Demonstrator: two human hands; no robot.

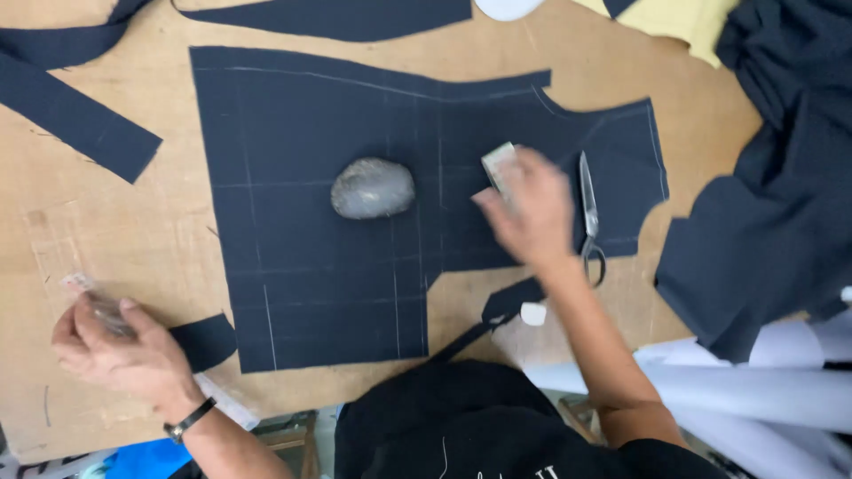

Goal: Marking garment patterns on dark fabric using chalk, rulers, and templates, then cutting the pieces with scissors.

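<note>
Tailor's chalk (pixel 499 161) being pinched in right hand (pixel 531 213) over dark cloth panel (pixel 355 266), which is limp and pinned by stone (pixel 373 188); chalk is brittle, best gripped flat; clear ruler (pixel 93 297) being clasped by left hand (pixel 120 350)

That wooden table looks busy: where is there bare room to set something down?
The table is barest at left, between the dark strip, the chalked cloth panel and the left hand. A smaller patch lies right of the scissors. The panel's middle is crowded: stone, right hand. Heaped dark fabric fills the right edge.
</note>
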